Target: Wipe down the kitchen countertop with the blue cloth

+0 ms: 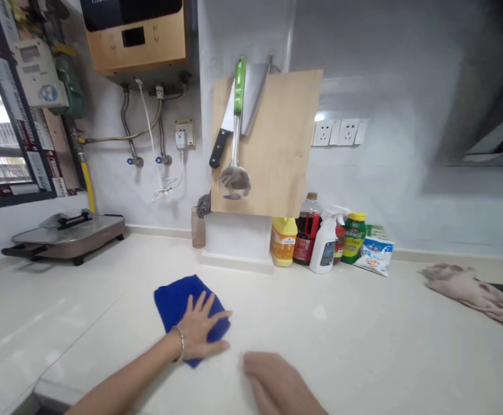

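Fingers of the left hand (197,333) were spread wide, gripping nothing, over the blue cloth (174,300), probably holding it flat against the counter (341,346). Nearby, the right hand (277,374) was curled; its exact closure and any hold could not be told. The spray bottle (324,248) stood upright near the wall, likely for reach.

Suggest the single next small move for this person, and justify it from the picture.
Probably a short slide of the blue cloth across the white countertop with the left hand: the cloth lies spread on the counter, that hand is over it, fingers splayed, and the right hand is off the cloth.
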Demonstrator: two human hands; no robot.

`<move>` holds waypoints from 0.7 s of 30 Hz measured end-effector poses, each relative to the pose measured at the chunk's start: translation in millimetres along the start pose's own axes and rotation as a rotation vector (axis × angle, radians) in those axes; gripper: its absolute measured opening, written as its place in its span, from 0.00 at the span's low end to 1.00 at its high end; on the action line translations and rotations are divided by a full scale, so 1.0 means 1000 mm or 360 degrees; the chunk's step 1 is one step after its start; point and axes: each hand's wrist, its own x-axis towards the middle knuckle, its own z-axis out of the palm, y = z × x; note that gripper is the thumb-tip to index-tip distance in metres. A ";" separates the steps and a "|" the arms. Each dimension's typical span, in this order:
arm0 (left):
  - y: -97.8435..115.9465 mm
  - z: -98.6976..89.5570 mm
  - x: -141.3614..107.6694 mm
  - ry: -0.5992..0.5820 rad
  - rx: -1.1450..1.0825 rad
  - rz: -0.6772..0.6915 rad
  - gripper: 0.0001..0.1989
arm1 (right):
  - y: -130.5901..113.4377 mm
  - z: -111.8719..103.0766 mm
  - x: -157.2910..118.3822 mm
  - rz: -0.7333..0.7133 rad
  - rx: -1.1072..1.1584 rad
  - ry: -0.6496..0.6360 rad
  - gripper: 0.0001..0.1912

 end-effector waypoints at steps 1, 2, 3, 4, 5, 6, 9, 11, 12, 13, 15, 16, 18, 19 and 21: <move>0.012 0.004 -0.006 -0.0022 -0.0016 0.0128 0.42 | 0.001 -0.001 0.001 0.0076 0.0001 0.0086 0.16; 0.022 0.008 -0.012 -0.0024 -0.0029 0.0252 0.42 | 0.002 -0.001 0.001 0.0153 -0.0004 0.0172 0.15; 0.032 0.013 -0.018 -0.0005 -0.0036 0.0372 0.43 | 0.005 -0.001 0.000 0.0232 -0.0010 0.0242 0.15; 0.041 0.018 -0.025 0.0024 -0.0034 0.0485 0.43 | 0.007 -0.001 -0.001 0.0303 -0.0009 0.0294 0.15; 0.049 0.022 -0.031 0.0048 -0.0026 0.0585 0.41 | 0.010 -0.001 -0.002 0.0362 0.0002 0.0322 0.15; 0.057 0.026 -0.037 0.0058 -0.0017 0.0677 0.40 | 0.013 -0.002 -0.003 0.0413 0.0027 0.0325 0.15; 0.074 0.030 -0.052 -0.0016 -0.0029 0.0930 0.40 | 0.015 -0.005 -0.006 0.0516 0.0170 0.0219 0.16; 0.081 0.029 -0.058 -0.0059 -0.0046 0.1049 0.42 | 0.014 -0.007 -0.009 0.0547 0.0285 0.0096 0.17; 0.083 0.029 -0.060 -0.0059 -0.0040 0.1079 0.43 | 0.013 -0.008 -0.011 0.0548 0.0331 0.0026 0.18; 0.084 0.030 -0.061 -0.0048 -0.0019 0.1089 0.43 | 0.012 -0.008 -0.013 0.0535 0.0363 -0.0042 0.19; 0.086 0.037 -0.063 0.0026 0.0054 0.1057 0.44 | 0.010 -0.007 -0.019 0.0495 0.0386 -0.0168 0.21; 0.087 0.042 -0.065 0.0096 0.0098 0.1025 0.44 | 0.009 -0.006 -0.021 0.0480 0.0380 -0.0220 0.22; 0.088 0.056 -0.070 0.0308 0.0186 0.0946 0.45 | 0.007 -0.005 -0.025 0.0477 0.0348 -0.0282 0.23; 0.087 0.062 -0.074 0.0441 0.0224 0.0901 0.45 | 0.006 -0.005 -0.026 0.0481 0.0323 -0.0292 0.23; 0.084 0.072 -0.086 0.0708 0.0296 0.0820 0.46 | 0.002 -0.006 -0.027 0.0462 0.0274 -0.0292 0.23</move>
